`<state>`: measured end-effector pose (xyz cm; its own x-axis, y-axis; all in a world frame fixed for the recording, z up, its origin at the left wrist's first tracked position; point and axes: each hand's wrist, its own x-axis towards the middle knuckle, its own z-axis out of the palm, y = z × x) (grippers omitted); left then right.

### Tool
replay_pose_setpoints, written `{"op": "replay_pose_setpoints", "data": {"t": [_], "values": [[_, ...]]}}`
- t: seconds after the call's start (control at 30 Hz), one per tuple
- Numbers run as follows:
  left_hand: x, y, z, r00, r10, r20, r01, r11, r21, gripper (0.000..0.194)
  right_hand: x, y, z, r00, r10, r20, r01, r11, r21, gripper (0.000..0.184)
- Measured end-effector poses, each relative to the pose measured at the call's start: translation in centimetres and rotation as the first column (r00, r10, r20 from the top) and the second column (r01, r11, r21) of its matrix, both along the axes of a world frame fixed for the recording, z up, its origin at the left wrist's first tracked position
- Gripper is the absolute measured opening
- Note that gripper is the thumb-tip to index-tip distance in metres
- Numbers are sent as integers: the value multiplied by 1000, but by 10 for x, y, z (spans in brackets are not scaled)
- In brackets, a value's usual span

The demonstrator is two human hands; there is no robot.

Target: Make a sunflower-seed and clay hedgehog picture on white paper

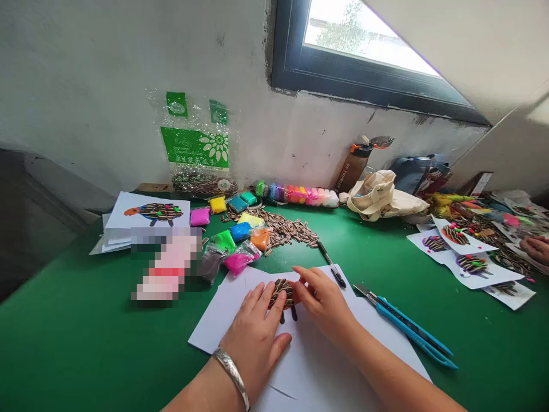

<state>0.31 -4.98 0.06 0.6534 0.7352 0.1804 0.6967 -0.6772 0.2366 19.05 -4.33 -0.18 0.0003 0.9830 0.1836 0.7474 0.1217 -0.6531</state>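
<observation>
Pressing down on a seed figure [282, 293] lying on a white paper sheet [319, 372], near the sheet's far edge, both hands were on it. The left hand [253, 337], with a silver bangle [231, 372] on the wrist, had its fingers [261, 303] spread, tips on the figure's left side and thumb low on the paper. The right hand [323, 300] had its fingers [302, 280] pressed together, tips on the figure's right side. No clear pinch showed on either hand.

A black pen [331, 266] lay just past the sheet's far right corner. Blue scissors [407, 329] lay shut just beside the sheet's right edge. Open green table [86, 343] ran left of the sheet, and a strip of it ran between the scissors and the finished seed pictures [467, 257]. Beyond the sheet sat clay packets [231, 240] and loose sunflower seeds [278, 229], near the far edge by the wall. A blurred patch [165, 263] stood left of the packets, contents unreadable. A co-worker's hand [536, 250] came in at the right edge, well apart, over the seed pictures.
</observation>
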Motion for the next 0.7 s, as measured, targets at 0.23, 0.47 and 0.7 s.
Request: {"op": "replay_pose_setpoints", "data": {"t": [0.23, 0.47, 0.7], "values": [[-7, 6, 8, 993, 4, 116, -2, 1000, -22, 51, 19, 62, 17, 861, 19, 508, -47, 998, 42, 31], [-12, 10, 4, 980, 17, 200, -20, 1000, 16, 42, 2, 109, 17, 740, 148, 656, -181, 983, -18, 20], [-12, 9, 9, 975, 24, 221, -20, 1000, -17, 40, -2, 117, 18, 759, 130, 638, -164, 987, -6, 18]]}}
